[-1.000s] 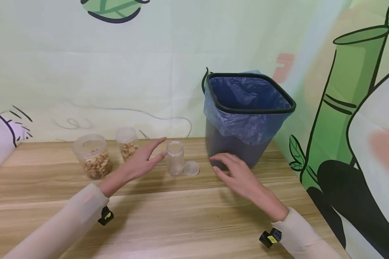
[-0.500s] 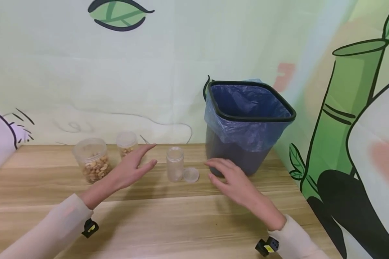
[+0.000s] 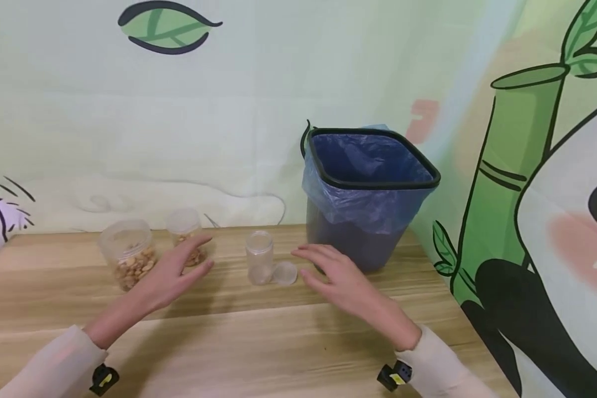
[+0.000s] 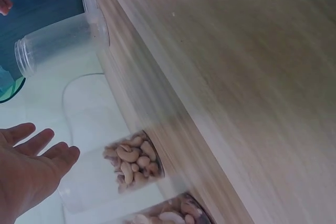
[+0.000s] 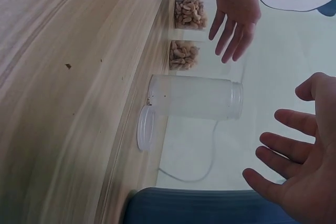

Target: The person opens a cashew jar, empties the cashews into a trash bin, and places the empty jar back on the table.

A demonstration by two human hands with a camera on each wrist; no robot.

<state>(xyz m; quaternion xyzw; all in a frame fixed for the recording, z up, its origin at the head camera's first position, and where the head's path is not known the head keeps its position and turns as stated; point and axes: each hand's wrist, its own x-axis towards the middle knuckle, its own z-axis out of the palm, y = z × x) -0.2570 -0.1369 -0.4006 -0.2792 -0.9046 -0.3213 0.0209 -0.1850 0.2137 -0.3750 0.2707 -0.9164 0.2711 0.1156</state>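
My left hand (image 3: 166, 276) hovers with spread, relaxed fingers in front of a small clear jar of cashews (image 3: 183, 222), partly covering it. Left of that stands a larger clear jar of cashews (image 3: 135, 265). Between my hands an uncapped clear jar (image 3: 260, 258) stands upright, holding no nuts; small specks show near its bottom in the right wrist view. Its round clear lid (image 3: 285, 273) leans against its base. My right hand (image 3: 340, 282), fingers loosely extended and holding nothing, is just right of the lid, in front of the bin.
A grey trash bin (image 3: 358, 237) with a black rim and blue liner stands at the back right of the wooden table (image 3: 258, 354). A printed cloth backdrop (image 3: 229, 121) rises behind the table's far edge. Small crumbs (image 5: 68, 66) lie on the tabletop.
My left hand has drawn back leftward from beside the uncapped jar to in front of the small cashew jar. My right hand has shifted slightly left toward the lid. The jars have stayed put.
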